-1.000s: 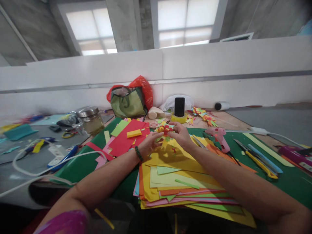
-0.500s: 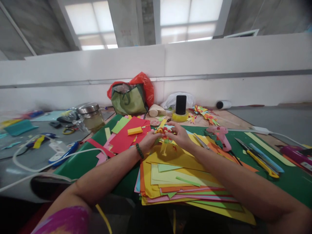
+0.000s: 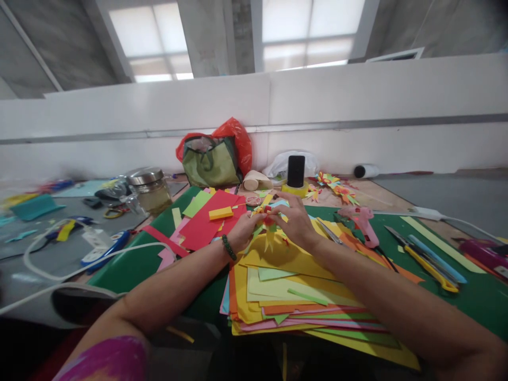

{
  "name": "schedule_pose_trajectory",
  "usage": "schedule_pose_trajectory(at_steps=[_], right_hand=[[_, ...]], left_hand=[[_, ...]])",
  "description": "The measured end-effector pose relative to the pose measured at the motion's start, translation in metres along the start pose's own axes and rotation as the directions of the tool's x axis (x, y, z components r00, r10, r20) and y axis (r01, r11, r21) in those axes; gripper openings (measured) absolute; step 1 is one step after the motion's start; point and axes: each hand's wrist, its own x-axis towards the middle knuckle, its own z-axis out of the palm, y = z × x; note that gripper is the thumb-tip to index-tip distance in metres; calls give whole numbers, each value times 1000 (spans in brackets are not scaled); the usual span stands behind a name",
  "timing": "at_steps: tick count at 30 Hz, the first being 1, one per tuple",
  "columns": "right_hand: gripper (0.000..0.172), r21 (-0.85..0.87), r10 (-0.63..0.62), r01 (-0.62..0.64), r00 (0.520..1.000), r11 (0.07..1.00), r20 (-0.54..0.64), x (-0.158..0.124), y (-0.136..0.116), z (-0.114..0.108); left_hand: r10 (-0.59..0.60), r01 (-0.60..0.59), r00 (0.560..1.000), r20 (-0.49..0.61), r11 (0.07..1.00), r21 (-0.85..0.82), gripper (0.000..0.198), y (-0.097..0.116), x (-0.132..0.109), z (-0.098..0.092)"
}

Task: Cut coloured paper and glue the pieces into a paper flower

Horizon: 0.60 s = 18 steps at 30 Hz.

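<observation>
Between my two hands is a small paper flower (image 3: 269, 218) in red, yellow and light green, with cut strips hanging below it. My left hand (image 3: 245, 228) pinches its left side; a dark green bead bracelet circles that wrist. The fingertips of my right hand (image 3: 294, 218) are closed on the flower's right side. Both hands are above a thick stack of coloured paper (image 3: 286, 264), mostly yellow on top. Red paper sheets (image 3: 210, 225) with a small yellow block (image 3: 220, 212) on them lie left of my left hand. Scissors (image 3: 330, 232) rest on the stack beside my right forearm.
A pink glue gun (image 3: 364, 225) and a yellow utility knife (image 3: 426, 262) lie on the green mat (image 3: 482, 296) at right. A phone (image 3: 296, 170) stands on a tape roll (image 3: 296, 189) behind. A glass jar (image 3: 151, 193) and white cables (image 3: 43, 272) occupy the left side.
My right hand's fingers have shifted slightly on the paper flower, which has turned so more of its red centre and hanging strips show. The camera view has moved slightly.
</observation>
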Motion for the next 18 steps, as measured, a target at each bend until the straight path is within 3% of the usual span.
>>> schedule_pose_trajectory(at_steps=[8, 12, 18], right_hand=[[19, 41, 0, 3, 998, 999, -71, 2, -4, -6], [15, 24, -74, 75, 997, 997, -20, 1, -6, -3], [16, 27, -56, 55, 997, 998, 54, 2, -8, -2]], left_hand=[[-35, 40, 991, -131, 999, 34, 15, 8, -2, 2], [-36, 39, 996, -83, 999, 33, 16, 8, -5, 4], [-63, 62, 998, -22, 997, -41, 16, 7, -6, 6]])
